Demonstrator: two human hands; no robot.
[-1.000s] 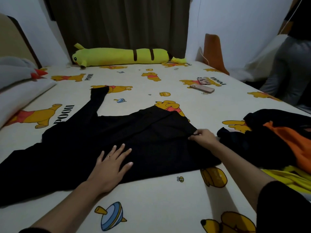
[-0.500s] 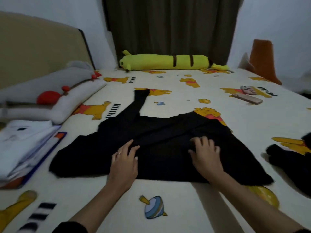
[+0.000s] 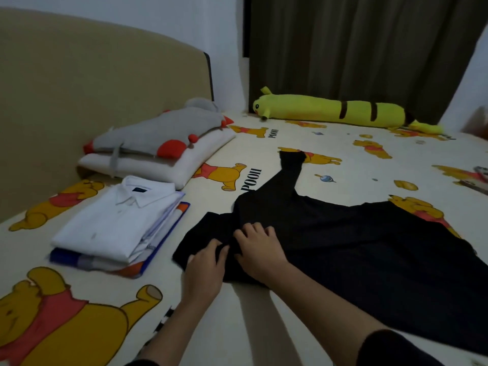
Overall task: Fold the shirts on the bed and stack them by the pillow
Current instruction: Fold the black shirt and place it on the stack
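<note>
Both forearms reach forward from the lower frame; left hand (image 3: 204,268) and right hand (image 3: 257,249) lie side by side, fingers curled downward.
</note>
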